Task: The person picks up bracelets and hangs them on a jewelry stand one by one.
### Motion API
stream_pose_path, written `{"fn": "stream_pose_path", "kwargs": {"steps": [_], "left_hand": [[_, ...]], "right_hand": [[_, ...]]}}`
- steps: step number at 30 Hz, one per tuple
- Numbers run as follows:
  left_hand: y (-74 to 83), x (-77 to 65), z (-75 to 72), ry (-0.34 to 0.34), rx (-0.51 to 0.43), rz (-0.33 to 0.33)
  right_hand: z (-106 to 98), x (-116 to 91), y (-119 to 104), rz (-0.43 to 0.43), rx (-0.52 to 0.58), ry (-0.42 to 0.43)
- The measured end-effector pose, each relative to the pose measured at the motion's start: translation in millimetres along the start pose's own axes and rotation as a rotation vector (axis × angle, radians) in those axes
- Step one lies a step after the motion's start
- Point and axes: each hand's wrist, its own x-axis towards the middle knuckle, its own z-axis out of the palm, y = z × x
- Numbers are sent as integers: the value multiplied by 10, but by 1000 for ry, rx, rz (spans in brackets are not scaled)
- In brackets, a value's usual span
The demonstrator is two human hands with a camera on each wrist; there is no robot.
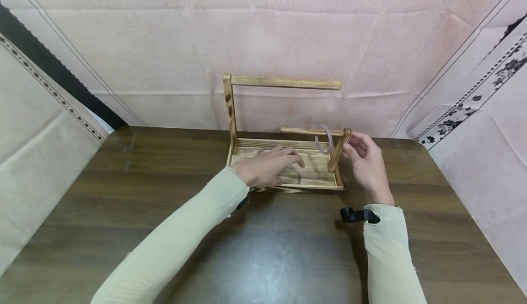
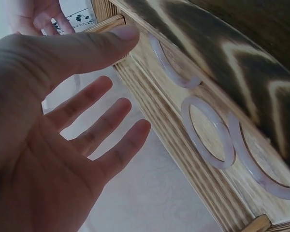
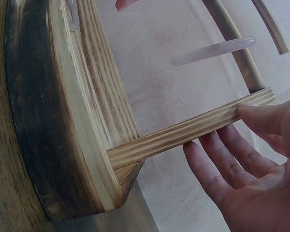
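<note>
Standing near the far edge of the table (image 1: pixel 263 249), about midway along it, is a wooden stand (image 1: pixel 304 187) with a shallow tray for its base; a tall post (image 1: pixel 230 111) rises at the left end and carries a long bar (image 1: pixel 284 82), while a short post (image 1: pixel 339 152) at the right end carries a short bar (image 1: pixel 300 131). One pale ring (image 1: pixel 331 141) hangs round the short bar, close to the short post; three more rings (image 2: pixel 186 116) lie in the tray, two of them side by side.

The left hand (image 1: pixel 267 166) is over the left and middle of the tray, its fingers loosely spread and holding nothing, the rings below it; whether it touches the rim I cannot tell. The right hand (image 1: pixel 368 166) is just outside the right end, its thumb and fingers closed on the upper part of the short post, near the hanging ring.

Both arms reach in wearing pale sleeves (image 1: pixel 177 240), with a black strap (image 1: pixel 362 215) at the right wrist; the table is brown wood grain, shiny toward the near side; behind it hangs a creased pinkish cloth (image 1: pixel 263 43), and at the right a white cloth (image 1: pixel 486 157) with a black flowered border.
</note>
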Motion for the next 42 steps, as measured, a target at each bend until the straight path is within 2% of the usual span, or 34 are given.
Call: {"fn": "stream_pose_path", "kwargs": {"steps": [8,14,20,25,30,35,42], "left_hand": [[-14,63,18,-24,-7,38],[-24,122,22,-72,-27,25],[-17,172,18,-122,-30,51],[26,198,-5,-180,-34,26],[50,231,-14,-210,-48,2],[49,283,0,-220,-35,-4],[27,356,24,-177,-5,55]], "right_hand": [[8,-6,-15,-4,-8,0],[2,-10,-22,-3,-7,-3],[9,-9,-21,6,-2,-5],[7,-11,-30,10,6,-4],[2,-11,-28,8,-5,-2],[-2,-11,-19,6,-20,-7],[-1,-6,-12,-2,-28,-10]]}}
